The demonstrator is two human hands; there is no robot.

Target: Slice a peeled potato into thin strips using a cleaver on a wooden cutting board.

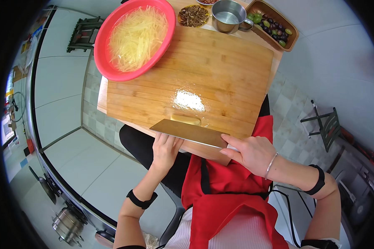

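Observation:
My right hand (249, 151) grips the handle of a cleaver (191, 133), its wide blade lying tilted over the near edge of a wooden cutting board (224, 81). Just beyond the blade, a pale yellow peeled piece, perhaps potato (185, 119), rests on the board, partly covered by the blade. My left hand (166, 149) is at the board's near edge, its fingertips under or against the blade's lower edge; whether they hold anything is hidden. A pink basin (101, 56) of pale yellow shreds in water (138, 40) overlaps the board's far left corner.
Behind the board stand a dish of dark brown dried pieces (193, 15), a steel mug (226, 18) and a brown tray (294, 39) of grapes. A folding stool (325, 124) stands on the floor at right. A counter with pans curves along the left.

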